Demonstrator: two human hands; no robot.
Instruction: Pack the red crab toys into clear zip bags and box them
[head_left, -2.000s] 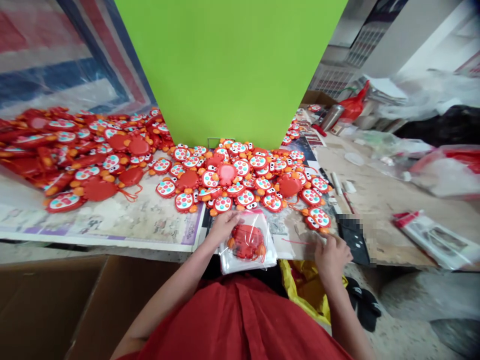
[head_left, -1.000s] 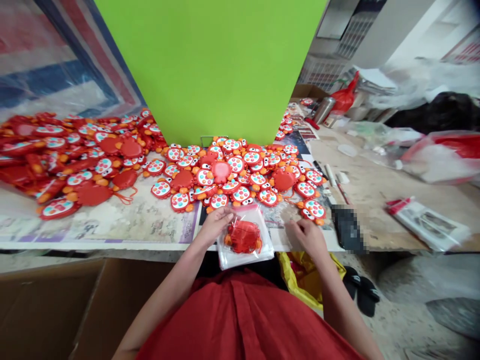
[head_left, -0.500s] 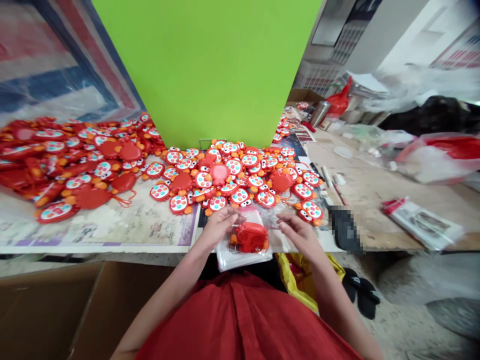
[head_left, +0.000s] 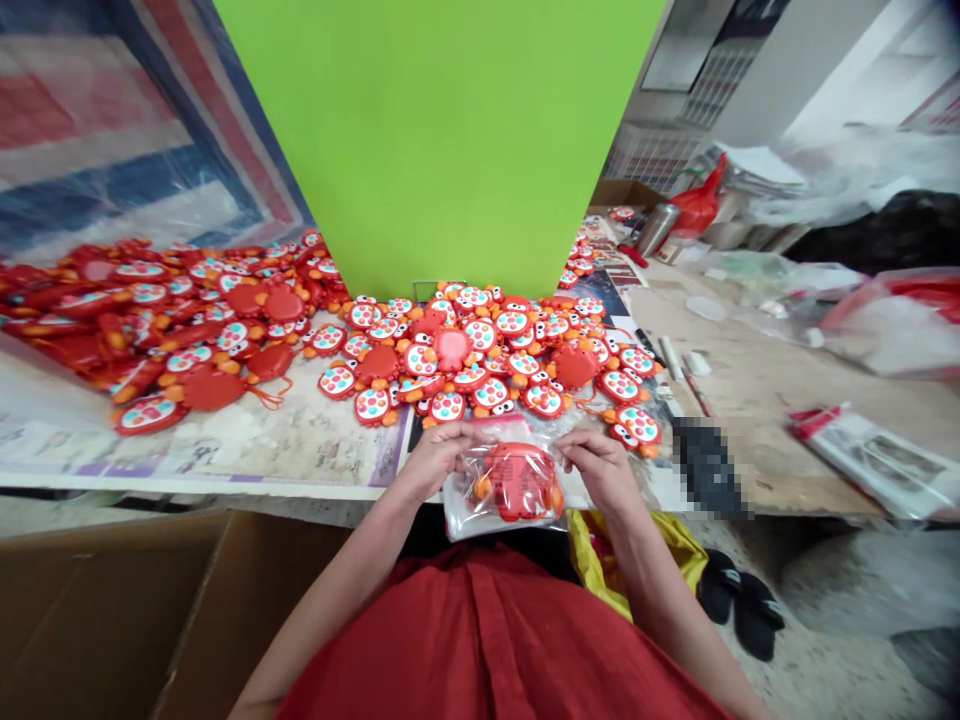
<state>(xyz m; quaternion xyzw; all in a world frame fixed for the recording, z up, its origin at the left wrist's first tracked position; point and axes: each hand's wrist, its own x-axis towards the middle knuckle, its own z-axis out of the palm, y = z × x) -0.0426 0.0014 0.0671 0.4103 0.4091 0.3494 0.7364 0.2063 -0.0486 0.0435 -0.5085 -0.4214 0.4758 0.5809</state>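
A red crab-shaped toy (head_left: 519,480) with orange claws lies back side up inside a clear plastic bag (head_left: 480,462). My left hand (head_left: 442,458) pinches the bag's upper left corner. At the upper right corner, my right hand (head_left: 596,462) has its thumb and fingers closed on the bag's edge. Beneath the bagged toy is a stack of clear plastic bags (head_left: 459,522), which reaches over the table's front edge. Just beyond my hands lies a heap of the same toys (head_left: 454,350), many showing white faces with coloured buttons.
A larger pile of toys (head_left: 206,385) spreads over the left of the table (head_left: 300,450). Behind the heap stands a tall green panel (head_left: 442,150). An open cardboard box (head_left: 97,610) is below at left, a yellow bag (head_left: 600,575) below at right. A packet (head_left: 874,460) lies right.
My right hand has come in from beside the bag and closed on its right corner. The bag is now spread flatter over the toy. The view has shifted slightly.
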